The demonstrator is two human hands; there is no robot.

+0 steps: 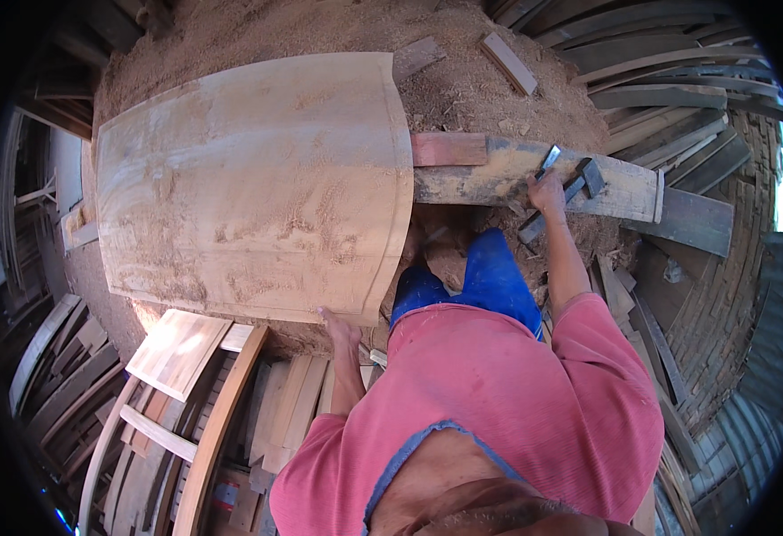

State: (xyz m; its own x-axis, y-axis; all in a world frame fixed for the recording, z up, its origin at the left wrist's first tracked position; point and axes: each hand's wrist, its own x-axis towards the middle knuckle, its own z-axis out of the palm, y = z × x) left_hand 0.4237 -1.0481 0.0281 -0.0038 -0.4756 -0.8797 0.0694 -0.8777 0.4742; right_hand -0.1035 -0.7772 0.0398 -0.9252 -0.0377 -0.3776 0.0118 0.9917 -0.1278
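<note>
In front of me on the left lies a large pale wooden panel (258, 188), dusted with sawdust. My left hand (342, 335) is at its near edge, fingers stretched toward the wood and seeming to touch it. Over a worn, paint-stained plank (508, 174) on the right, my right hand (548, 194) is closed around a chisel (549, 160), its bright metal blade sticking out past the fingers. A hammer (591, 178) with a dark head rests slantwise on the plank, its handle passing beneath my right wrist.
A reddish wood block (449, 149) sits between panel and plank. Sawdust (463, 98) covers the ground, with a loose offcut (508, 63) on it. Stacked boards (668, 98) rise at the far right. A curved wooden frame (217, 429) stands near left, beside more boards.
</note>
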